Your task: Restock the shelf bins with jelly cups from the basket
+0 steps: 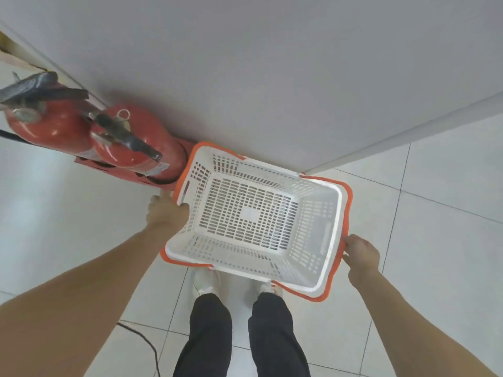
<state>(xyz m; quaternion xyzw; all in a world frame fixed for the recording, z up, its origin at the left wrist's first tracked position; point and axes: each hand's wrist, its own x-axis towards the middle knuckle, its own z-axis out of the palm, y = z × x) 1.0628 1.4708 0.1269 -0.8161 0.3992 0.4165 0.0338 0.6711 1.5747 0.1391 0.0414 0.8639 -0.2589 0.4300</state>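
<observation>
The white perforated plastic basket with orange handles (253,216) hangs over pale glossy floor tiles (446,240) by a grey wall (272,63); we see nothing inside. Our left hand (166,213) and right hand (362,257) grip its ends. Beyond the left grip stand two red fire extinguishers (130,142).

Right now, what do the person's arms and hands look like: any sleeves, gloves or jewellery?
Both forearms are bare, with no sleeves in view. The left hand and right hand wear no gloves, and no watch, ring or bracelet shows.
</observation>
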